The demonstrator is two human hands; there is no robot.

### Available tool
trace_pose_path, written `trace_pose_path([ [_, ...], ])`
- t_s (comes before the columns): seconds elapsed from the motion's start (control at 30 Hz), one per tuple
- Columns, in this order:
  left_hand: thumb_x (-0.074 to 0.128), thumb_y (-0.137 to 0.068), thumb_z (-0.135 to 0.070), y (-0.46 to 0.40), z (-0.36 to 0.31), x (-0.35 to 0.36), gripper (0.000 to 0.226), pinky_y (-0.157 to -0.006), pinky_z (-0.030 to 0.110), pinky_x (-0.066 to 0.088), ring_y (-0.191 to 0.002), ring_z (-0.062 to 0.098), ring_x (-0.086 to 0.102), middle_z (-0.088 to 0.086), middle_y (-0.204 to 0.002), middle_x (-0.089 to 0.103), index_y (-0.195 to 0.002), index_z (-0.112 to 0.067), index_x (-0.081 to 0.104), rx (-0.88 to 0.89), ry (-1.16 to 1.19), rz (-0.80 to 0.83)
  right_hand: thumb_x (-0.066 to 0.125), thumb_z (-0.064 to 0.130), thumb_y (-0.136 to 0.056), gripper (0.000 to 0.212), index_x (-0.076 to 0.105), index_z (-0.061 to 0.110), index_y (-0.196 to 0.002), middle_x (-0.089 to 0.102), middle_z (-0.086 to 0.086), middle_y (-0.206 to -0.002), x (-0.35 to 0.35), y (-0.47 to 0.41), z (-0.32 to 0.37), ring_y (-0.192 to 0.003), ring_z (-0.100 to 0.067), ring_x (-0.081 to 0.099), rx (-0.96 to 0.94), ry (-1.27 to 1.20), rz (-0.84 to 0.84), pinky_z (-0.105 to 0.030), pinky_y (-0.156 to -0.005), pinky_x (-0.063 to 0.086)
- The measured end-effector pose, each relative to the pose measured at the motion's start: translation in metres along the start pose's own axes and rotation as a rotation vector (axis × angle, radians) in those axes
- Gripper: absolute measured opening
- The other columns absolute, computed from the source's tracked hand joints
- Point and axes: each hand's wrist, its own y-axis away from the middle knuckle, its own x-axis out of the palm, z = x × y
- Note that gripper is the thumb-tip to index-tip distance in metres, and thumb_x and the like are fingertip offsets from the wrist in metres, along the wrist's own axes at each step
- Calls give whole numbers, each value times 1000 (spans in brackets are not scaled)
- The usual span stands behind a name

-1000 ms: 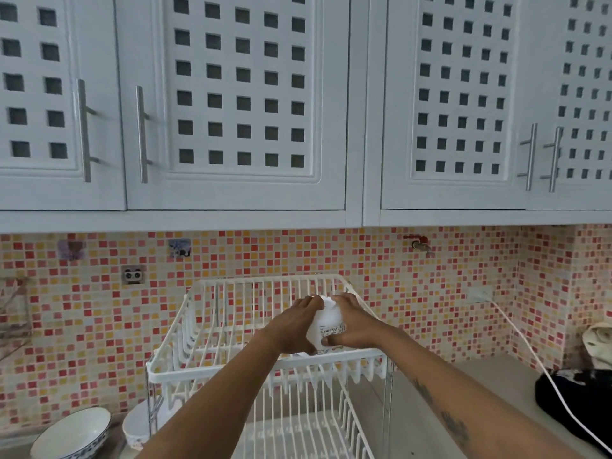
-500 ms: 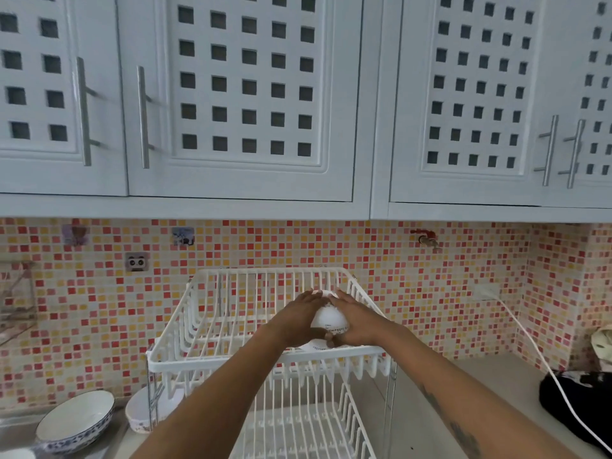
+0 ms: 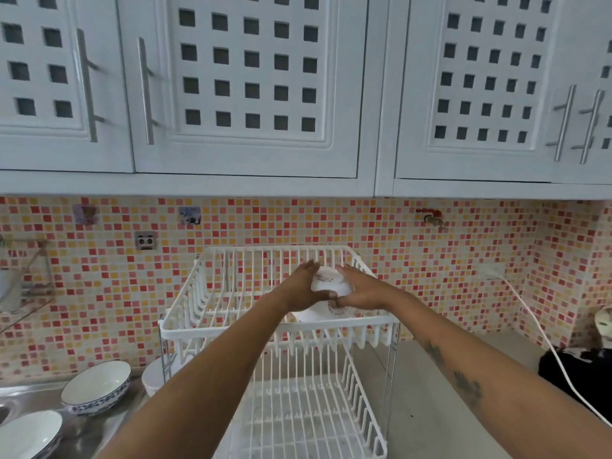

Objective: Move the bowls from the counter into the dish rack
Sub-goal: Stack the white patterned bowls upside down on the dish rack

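A white bowl with a reddish printed mark [image 3: 331, 286] sits upside down in the top tier of the white two-tier dish rack [image 3: 185, 323]. My left hand [image 3: 303, 288] cups its left side and my right hand [image 3: 359, 288] its right side, thumbs touching in front. At the lower left, on the steel counter, stands a white bowl with a blue patterned rim [image 3: 96, 387]. Another white bowl [image 3: 28, 433] lies nearer the corner. A third white bowl [image 3: 154, 376] is partly hidden behind the rack's left post.
White wall cabinets [image 3: 245, 84] hang low above the rack. A steel sink edge [image 3: 10, 397] is at the far left. A white cable [image 3: 543, 332] runs down to a black object [image 3: 576, 376] on the right counter. The rack's lower tier [image 3: 308, 412] holds nothing.
The view has tilted down and left, showing more of the counter bowls. My hands have lowered the white bowl deeper into the top tier, and its base now faces up.
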Motion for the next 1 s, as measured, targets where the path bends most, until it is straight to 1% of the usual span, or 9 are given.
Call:
trace_pose_path([
  [0.1, 64, -86, -42, 3, -2, 1, 80, -115, 37, 30, -140, 28, 35, 13, -155, 32, -148, -5, 28, -41, 47, -10, 70, 30, -83, 79, 27, 15, -148, 42, -7, -147, 1, 2, -1, -126, -22, 49, 36, -101, 24, -34, -105, 42],
  [0.17, 65, -86, -41, 5, -3, 3, 79, -114, 36, 31, -138, 28, 38, 13, -153, 34, -147, -5, 30, -55, 76, -22, 72, 34, -79, 78, 32, 18, -145, 50, -5, -140, 4, 2, -4, -117, -20, 55, 9, -149, 12, -35, -101, 47],
  [0.4, 59, -90, -42, 17, -1, -23, 74, -112, 41, 33, -138, 30, 39, 13, -154, 35, -149, -9, 28, -71, 134, 36, 71, 24, -81, 80, 28, 16, -148, 39, -4, -149, -1, -1, 3, -134, -26, 42, 52, -56, 10, -40, -110, 38],
  [0.47, 57, -90, -45, 26, 11, -47, 72, -114, 43, 33, -140, 31, 38, 13, -154, 36, -147, -8, 32, -67, 130, -5, 67, 28, -86, 85, 16, 16, -153, 20, -3, -159, -7, 3, 27, -146, -24, 23, 41, -31, -89, -38, -116, 25],
  [0.53, 57, -91, -43, 37, 29, -72, 67, -111, 42, 39, -135, 30, 44, 13, -149, 43, -144, -6, 39, -74, 171, -98, 63, 29, -90, 74, 24, 17, -152, 26, -2, -158, -9, 5, 62, -144, -24, 30, -25, -131, -215, -38, -114, 31],
  [0.7, 59, -93, -27, 79, 76, -130, 23, -71, 27, 51, -93, 19, 58, 7, -101, 60, -103, -7, 62, -87, 289, -355, 59, 20, -91, 20, 68, 20, -109, 70, -5, -99, 16, 11, 171, -84, -24, 70, -313, -396, -355, -38, -78, 59],
  [0.8, 58, -93, -20, 114, 120, -153, 22, -70, 31, 50, -84, 19, 57, 8, -93, 61, -96, 0, 65, -140, 261, -443, 55, 8, -90, 15, 69, 11, -89, 67, -6, -73, 47, 13, 232, -57, -15, 65, -422, -534, -160, -32, -60, 57],
  [0.93, 58, -93, -22, 162, 189, -170, 26, -63, 31, 51, -77, 19, 58, 11, -85, 59, -91, 3, 64, -273, 229, -446, 50, 4, -90, 19, 66, 5, -101, 67, -6, -82, 116, -1, 290, -70, -21, 66, -438, -364, 442, -29, -63, 57],
  [1.0, 59, -93, -21, 180, 221, -171, 19, -67, 28, 50, -74, 14, 57, 6, -84, 61, -87, -4, 64, -317, 158, -415, 51, 5, -90, 25, 64, -2, -110, 68, -10, -90, 160, -17, 311, -80, -22, 65, -425, -280, 605, -34, -71, 57],
])
